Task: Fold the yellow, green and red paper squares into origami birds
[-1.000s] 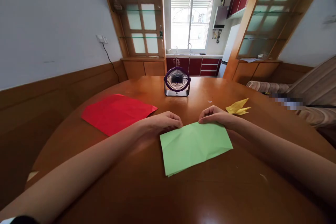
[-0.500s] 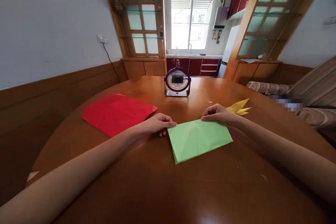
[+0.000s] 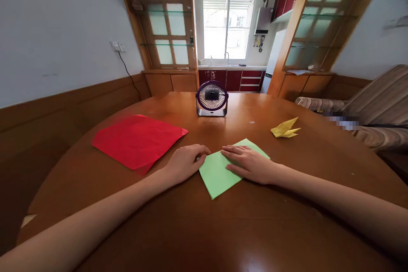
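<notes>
The two hands are near each other but apart. The right hand (image 3: pixel 250 164) lies flat, fingers extended, on the folded green paper (image 3: pixel 215 178), hiding part of it. The left hand (image 3: pixel 185 162) is curled at the paper's left corner; whether it pinches the edge, I cannot tell. The green paper rests on the brown counter (image 3: pixel 178 229), in front of the person. Beyond the left forearm lies a red sheet (image 3: pixel 137 140), its near corner close to that arm. A folded yellow paper piece (image 3: pixel 285 128) sits past the right hand, well clear of it. Farther back stands a purple-rimmed fan (image 3: pixel 212 95); the small mark on its base is too small to read. Behind are striped seating (image 3: pixel 379 97) at right and a bright window (image 3: pixel 228 27).
</notes>
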The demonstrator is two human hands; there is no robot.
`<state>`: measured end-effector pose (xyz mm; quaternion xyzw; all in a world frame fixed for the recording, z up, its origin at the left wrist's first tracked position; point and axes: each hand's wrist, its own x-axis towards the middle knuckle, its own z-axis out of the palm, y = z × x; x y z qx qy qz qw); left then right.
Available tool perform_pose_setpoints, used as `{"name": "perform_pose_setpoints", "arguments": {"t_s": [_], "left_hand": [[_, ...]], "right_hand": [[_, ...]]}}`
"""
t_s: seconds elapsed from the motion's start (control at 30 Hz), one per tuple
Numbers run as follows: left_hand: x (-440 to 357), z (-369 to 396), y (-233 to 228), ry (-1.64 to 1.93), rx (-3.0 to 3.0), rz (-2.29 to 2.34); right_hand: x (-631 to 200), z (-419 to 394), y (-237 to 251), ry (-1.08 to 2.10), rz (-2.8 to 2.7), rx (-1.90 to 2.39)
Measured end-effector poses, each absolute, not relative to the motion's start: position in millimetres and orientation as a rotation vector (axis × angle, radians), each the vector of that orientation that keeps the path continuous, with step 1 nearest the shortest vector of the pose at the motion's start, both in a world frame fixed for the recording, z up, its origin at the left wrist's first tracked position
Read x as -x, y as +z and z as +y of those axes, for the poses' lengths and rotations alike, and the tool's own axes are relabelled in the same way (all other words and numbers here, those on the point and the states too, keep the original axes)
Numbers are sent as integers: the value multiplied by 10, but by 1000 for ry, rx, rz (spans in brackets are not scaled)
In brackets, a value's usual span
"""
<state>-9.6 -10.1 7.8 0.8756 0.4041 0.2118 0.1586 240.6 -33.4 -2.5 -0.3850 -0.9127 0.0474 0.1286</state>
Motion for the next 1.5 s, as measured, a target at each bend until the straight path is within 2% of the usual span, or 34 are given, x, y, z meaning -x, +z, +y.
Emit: {"name": "perform_pose_setpoints", "arguments": {"t_s": [0.1,0.23,0.37,0.7,1.07,1.23,1.5], "left_hand": [[81,-123,32,555,-2765,1167],[96,-127,-34,554,-2868,902],[156,-145,-26,292,-2766,612],[288,-142,66,104,-2688,586],[264,-194,-11,189,-2758,682],[192,-302,8,136,-2758,506],[202,-328,82,96,-2694,527]], "right_hand": [[-2463,-296,-87,199,-2687,1122],[-2595,-187,-104,336,-2738,1039],[-2664,-138,-102,408,-2806,971],[-2659,-169,-115,347,-2774,1068],[-2608,-191,-156,268,-2776,1052],[-2612,-195,-129,285,-2778,1093],[-2693,-129,-120,303,-2821,1088]]}}
